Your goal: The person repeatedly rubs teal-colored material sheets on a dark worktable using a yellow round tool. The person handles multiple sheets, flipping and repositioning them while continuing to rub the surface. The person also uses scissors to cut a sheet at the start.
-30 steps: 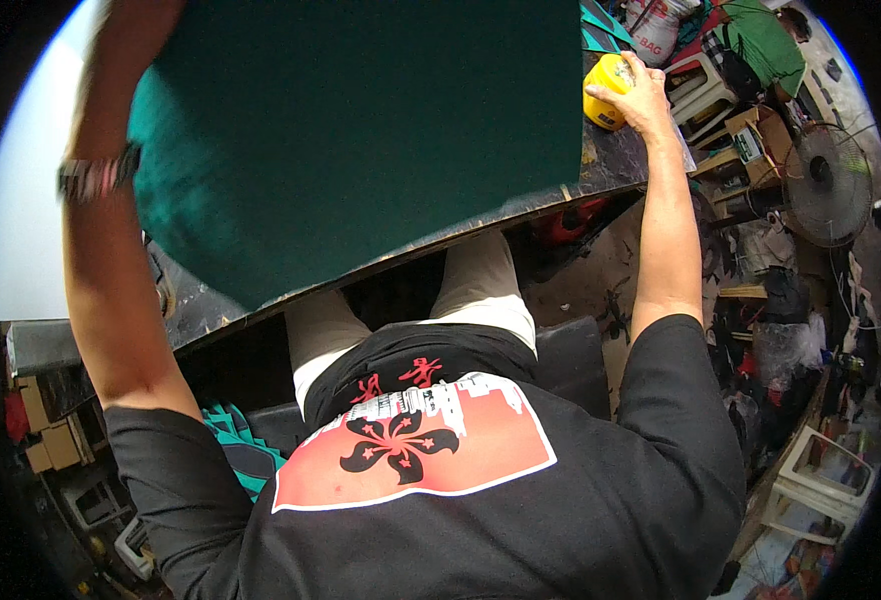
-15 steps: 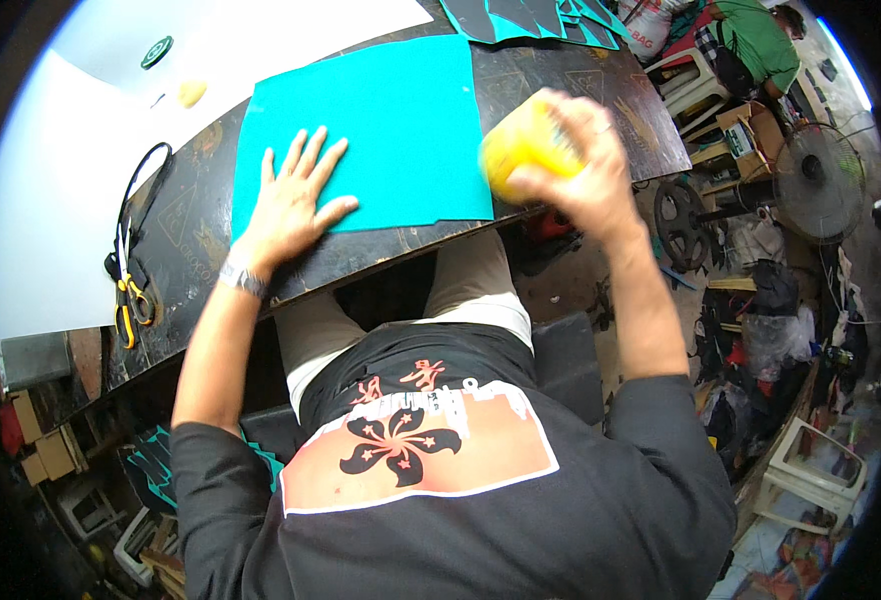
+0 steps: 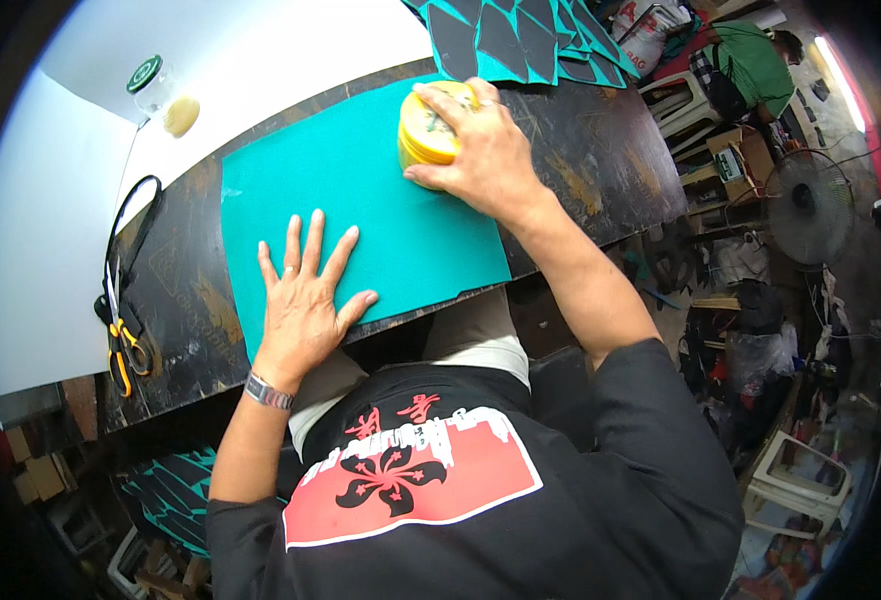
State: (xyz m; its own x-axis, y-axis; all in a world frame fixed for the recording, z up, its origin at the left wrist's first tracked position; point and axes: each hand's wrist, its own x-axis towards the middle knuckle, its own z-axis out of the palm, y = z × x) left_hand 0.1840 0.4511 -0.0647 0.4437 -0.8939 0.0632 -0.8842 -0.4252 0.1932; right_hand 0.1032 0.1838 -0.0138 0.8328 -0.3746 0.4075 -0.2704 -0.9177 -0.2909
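Note:
A teal sheet (image 3: pixel 361 210) lies on the dark table, its front edge reaching the table's edge. My left hand (image 3: pixel 306 305) rests flat on its near left part with fingers spread. At the sheet's far right, my right hand (image 3: pixel 486 150) grips a round yellow tub (image 3: pixel 427 125) with a yellow lid. The tub's base is over the sheet's far right part and seems to touch it. My palm hides the tub's right side.
Scissors (image 3: pixel 121 340) with black and orange handles lie left, beside a black strap (image 3: pixel 139 215). A glass jar (image 3: pixel 151 88) with a green lid stands on white board behind. Teal-and-black cut pieces (image 3: pixel 521 40) lie at the far edge. A fan (image 3: pixel 809 208) and a person in green (image 3: pixel 756 65) are right.
My right hand has brought the yellow tub leftward from beyond the sheet's right side onto its far right part. My left hand stays flat on the sheet. The head view has shifted.

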